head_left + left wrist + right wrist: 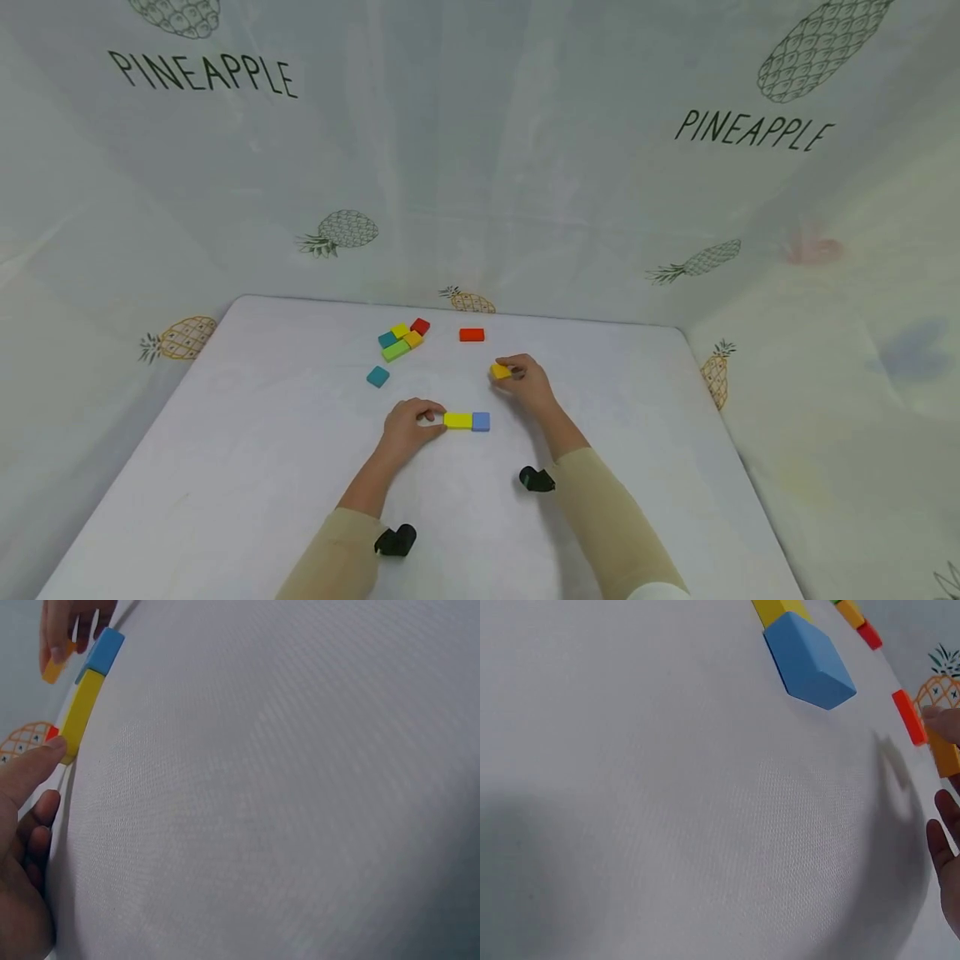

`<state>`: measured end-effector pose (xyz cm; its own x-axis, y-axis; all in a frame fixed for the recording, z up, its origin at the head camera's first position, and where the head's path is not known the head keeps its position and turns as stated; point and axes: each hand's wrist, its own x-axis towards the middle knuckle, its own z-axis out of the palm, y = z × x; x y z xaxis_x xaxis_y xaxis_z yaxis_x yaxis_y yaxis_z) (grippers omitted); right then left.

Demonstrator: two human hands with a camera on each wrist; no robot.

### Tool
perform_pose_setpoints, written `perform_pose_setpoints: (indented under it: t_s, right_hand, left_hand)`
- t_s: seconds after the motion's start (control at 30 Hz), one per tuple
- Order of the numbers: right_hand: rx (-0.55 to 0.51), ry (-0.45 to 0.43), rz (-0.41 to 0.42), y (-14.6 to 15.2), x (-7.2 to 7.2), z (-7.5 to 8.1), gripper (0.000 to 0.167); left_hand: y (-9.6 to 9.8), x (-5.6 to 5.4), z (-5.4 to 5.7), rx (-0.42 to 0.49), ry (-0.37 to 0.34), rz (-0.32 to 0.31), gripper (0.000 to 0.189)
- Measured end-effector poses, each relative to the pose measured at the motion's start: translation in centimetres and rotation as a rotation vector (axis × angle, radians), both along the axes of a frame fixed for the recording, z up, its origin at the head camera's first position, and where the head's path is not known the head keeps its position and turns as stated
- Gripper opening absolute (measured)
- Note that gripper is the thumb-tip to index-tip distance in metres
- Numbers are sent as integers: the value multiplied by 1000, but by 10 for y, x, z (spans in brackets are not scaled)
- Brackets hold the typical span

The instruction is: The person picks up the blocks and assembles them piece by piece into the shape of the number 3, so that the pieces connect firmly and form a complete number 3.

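White worktop point(225, 467) with a matt, finely woven, cloth-like surface, smooth blue block point(806, 660) with a satin sheen, smooth yellow block point(458, 421) and orange block point(500, 372), smooth red block point(472, 335) near the far edge, faintly glossy sheet point(480, 125) beyond that edge, matt cloth sleeves point(615, 521)

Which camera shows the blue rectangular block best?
The right wrist view: the smooth blue rectangular block looks largest there, fully in frame and uncovered. The head view shows it small, from above, at the right end of the yellow rectangular block. The left wrist view shows it near the upper left corner, past the yellow block.
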<state>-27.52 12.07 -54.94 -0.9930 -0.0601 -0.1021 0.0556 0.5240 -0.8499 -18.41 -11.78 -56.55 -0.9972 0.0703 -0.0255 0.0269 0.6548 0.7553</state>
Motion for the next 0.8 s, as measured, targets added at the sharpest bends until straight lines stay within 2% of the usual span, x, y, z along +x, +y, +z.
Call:
perform_pose_setpoints:
  t_s: [0.23, 0.43, 0.6, 0.8]
  right_hand:
    - [7, -25, 147, 3, 7, 7, 36]
    - [40, -65, 211, 6, 14, 10, 34]
    - [70, -50, 272, 10, 22, 10, 34]
    - [85, -42, 321, 14, 25, 8, 37]
  left_hand:
    - [0, -2, 4, -12, 4, -3, 21]
    - [2, -1, 5, -15, 8, -2, 22]
    - [3, 0, 2, -3, 5, -2, 22]
    - [2, -1, 0, -10, 4, -3, 22]
